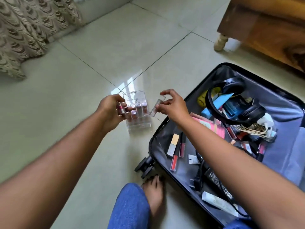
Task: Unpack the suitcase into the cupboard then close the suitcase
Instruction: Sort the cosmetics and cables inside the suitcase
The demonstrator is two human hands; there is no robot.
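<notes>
Right hand (171, 103) pinches lipstick (156, 107) (clear-cased).

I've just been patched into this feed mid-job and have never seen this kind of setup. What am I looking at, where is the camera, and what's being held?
There is no machine here: a person works with two bare hands, and the single picture comes from a camera on their head, looking forward and down. They sit on a tiled floor; a knee in blue jeans and a bare foot show at the bottom.

The left hand grips a pink lipstick. The right hand pinches a clear tube. Between them on the floor stands a clear organiser with lipsticks in it.

To the right lies the open suitcase, far from unpacked: black headphones, lip glosses, a charger with its cable and other small items. A wooden piece of furniture stands behind it.
</notes>
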